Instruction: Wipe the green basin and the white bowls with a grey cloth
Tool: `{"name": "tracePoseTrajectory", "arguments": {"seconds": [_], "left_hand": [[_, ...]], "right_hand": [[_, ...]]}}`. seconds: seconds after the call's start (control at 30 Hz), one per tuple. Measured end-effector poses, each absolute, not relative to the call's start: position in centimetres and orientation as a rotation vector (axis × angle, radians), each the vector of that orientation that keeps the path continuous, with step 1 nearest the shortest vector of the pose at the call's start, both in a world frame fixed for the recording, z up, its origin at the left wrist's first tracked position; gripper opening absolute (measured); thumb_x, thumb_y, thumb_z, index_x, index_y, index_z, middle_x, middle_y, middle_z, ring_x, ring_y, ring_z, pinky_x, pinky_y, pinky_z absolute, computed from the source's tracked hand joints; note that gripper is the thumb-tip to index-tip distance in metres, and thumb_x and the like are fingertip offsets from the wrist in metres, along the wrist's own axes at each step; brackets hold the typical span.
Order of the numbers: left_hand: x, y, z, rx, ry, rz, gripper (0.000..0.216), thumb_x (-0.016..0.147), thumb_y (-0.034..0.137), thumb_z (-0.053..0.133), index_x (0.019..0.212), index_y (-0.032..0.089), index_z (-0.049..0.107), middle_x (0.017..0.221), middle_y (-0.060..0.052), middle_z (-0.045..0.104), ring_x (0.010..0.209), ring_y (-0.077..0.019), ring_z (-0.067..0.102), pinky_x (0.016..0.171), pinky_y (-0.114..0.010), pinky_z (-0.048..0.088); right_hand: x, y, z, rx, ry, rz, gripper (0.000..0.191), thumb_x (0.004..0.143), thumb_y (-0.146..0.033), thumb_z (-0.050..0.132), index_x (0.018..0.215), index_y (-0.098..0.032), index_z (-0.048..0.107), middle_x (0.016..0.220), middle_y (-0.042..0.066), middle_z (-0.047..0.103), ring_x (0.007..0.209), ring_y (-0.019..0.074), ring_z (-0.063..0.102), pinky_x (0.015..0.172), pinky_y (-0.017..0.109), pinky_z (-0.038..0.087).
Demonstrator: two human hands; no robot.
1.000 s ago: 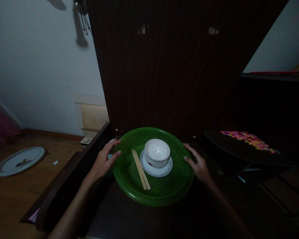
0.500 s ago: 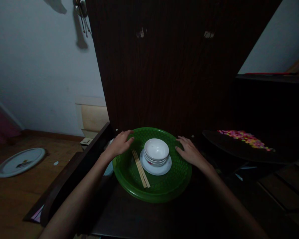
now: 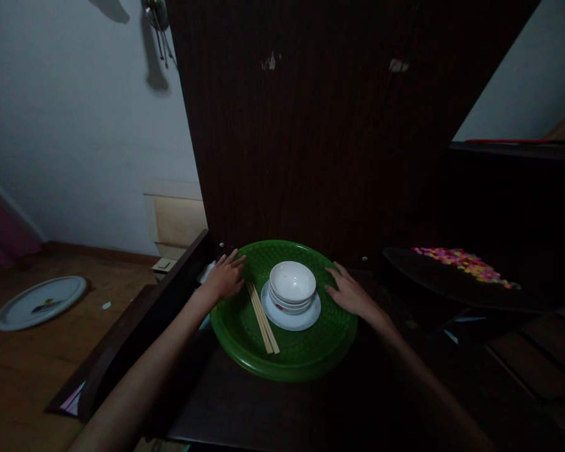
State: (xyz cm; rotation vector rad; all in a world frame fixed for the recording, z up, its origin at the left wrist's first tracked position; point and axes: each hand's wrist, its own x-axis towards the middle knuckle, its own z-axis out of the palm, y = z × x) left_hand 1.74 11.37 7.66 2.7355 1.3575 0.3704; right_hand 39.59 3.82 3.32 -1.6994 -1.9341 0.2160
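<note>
A round green plastic basin (image 3: pixel 282 371) stands on a dark wooden surface. Inside it, a small stack of white bowls (image 3: pixel 292 282) sits on a white plate (image 3: pixel 289 322). Several light wooden chopsticks (image 3: pixel 262 319) lie left of the plate, slanting across the basin floor. My left hand (image 3: pixel 226 277) rests at the basin's left rim, fingers spread and reaching over the inner wall. On the opposite side, my right hand (image 3: pixel 349 291) is at the right rim, fingers apart and pointing inward. Neither hand touches the bowls. The outer side of the rim under both palms is hidden.
A tall dark wooden panel (image 3: pixel 301 157) rises behind the basin. To the left runs a raised dark wooden edge (image 3: pixel 145 326); beyond it a pale oval lid-like object (image 3: pixel 40 302) lies on the floor. Colourful small pieces (image 3: pixel 466 262) are on a dark surface at right.
The basin with its bowls, plate and chopsticks has shifted slightly left. My left hand's fingers have turned and spread further over the rim; my right hand has moved a little left with the basin.
</note>
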Motion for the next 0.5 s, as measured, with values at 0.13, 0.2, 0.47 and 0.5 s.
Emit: {"name": "tracePoseTrajectory", "arguments": {"seconds": [0.13,0.2,0.47,0.5], "left_hand": [[0.7,11.5,7.8,2.724,1.364,0.371,0.036,0.083,0.025,0.057,0.116,0.02,0.07,0.15,-0.013,0.053,0.151,-0.0343,0.028,0.12,-0.059,0.026],[0.4,11.7,7.9,2.715,1.361,0.384,0.035,0.082,0.025,0.057,0.114,0.021,0.07,0.149,-0.012,0.055,0.151,-0.0332,0.029,0.12,-0.059,0.026],[1.9,10.7,10.0,2.646,1.335,0.502,0.03,0.087,0.028,0.049,0.104,0.018,0.072,0.133,-0.015,0.067,0.138,-0.0349,0.05,0.119,-0.054,0.03],[2.3,10.4,10.4,2.625,1.322,0.519,0.032,0.091,0.03,0.045,0.105,0.019,0.071,0.129,-0.015,0.069,0.133,-0.0333,0.055,0.116,-0.051,0.035]], "right_hand": [[38.6,4.0,3.2,-1.678,-1.94,0.226,0.053,0.087,-0.033,0.059,0.137,-0.018,0.058,0.157,0.017,0.04,0.142,0.0336,0.044,0.116,0.052,0.038],[38.2,4.0,3.3,-1.667,-1.938,0.225,0.052,0.088,-0.033,0.057,0.137,-0.018,0.058,0.157,0.016,0.042,0.143,0.0332,0.043,0.116,0.052,0.038],[36.1,3.5,7.2,-1.588,-1.921,0.176,0.042,0.094,-0.033,0.048,0.129,-0.015,0.064,0.151,0.016,0.05,0.147,0.0341,0.036,0.123,0.058,0.022],[35.7,3.5,7.8,-1.579,-1.923,0.191,0.041,0.096,-0.034,0.046,0.127,-0.016,0.065,0.148,0.015,0.054,0.144,0.0332,0.041,0.122,0.057,0.025]]}}
